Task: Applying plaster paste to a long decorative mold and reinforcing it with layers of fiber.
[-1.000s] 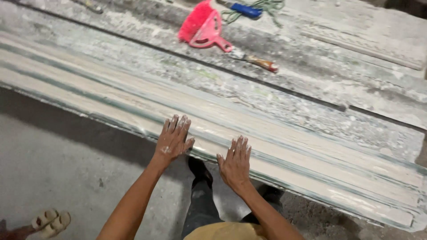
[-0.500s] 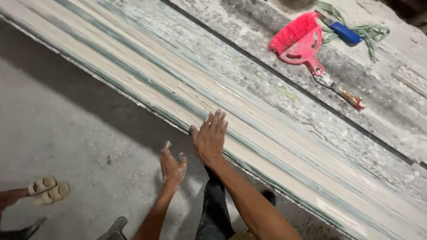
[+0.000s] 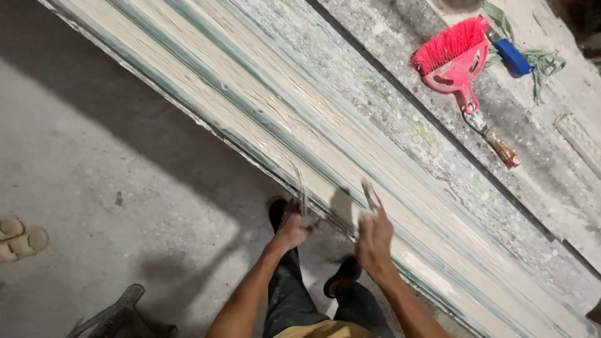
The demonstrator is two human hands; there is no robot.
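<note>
Both hands blurred at the near edge of the long plaster moulding: left hand & right hand, fingers together or apart can't tell. Pink brush parked at 2 o'clock, out of the way.

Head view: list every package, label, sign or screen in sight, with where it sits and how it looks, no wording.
None in view: no package, label, sign or screen. The left hand and right hand are at the edge of a long pale moulded strip; a pink brush lies beyond it.
</note>
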